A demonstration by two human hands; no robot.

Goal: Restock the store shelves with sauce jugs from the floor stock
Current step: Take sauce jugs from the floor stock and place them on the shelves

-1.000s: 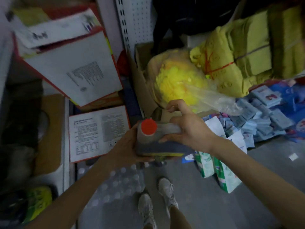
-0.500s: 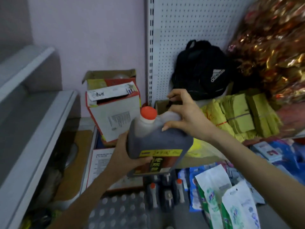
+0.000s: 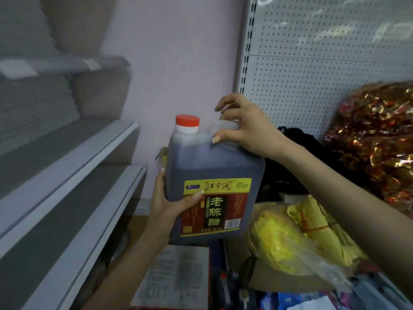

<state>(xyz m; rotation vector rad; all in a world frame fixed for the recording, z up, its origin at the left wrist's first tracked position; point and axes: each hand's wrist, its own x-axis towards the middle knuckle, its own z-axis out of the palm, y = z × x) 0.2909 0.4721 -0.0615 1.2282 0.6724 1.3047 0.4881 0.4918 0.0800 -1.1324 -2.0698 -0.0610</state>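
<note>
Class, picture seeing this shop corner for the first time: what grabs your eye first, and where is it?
The dark sauce jug with its red cap, mid-frame: the right hand grips its top handle, the left hand holds its lower left side. Grey shelves run along the left; a glittering red-and-gold bag sits at right, above a yellow bundle.

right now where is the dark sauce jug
Centre of the head view, the sauce jug is held aloft, left hand on its lower side, right hand on its handle, just right of the grey shelves.

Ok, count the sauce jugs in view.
1: the sauce jug, left hand at its side, right hand on its handle. More may be hidden below.
</note>
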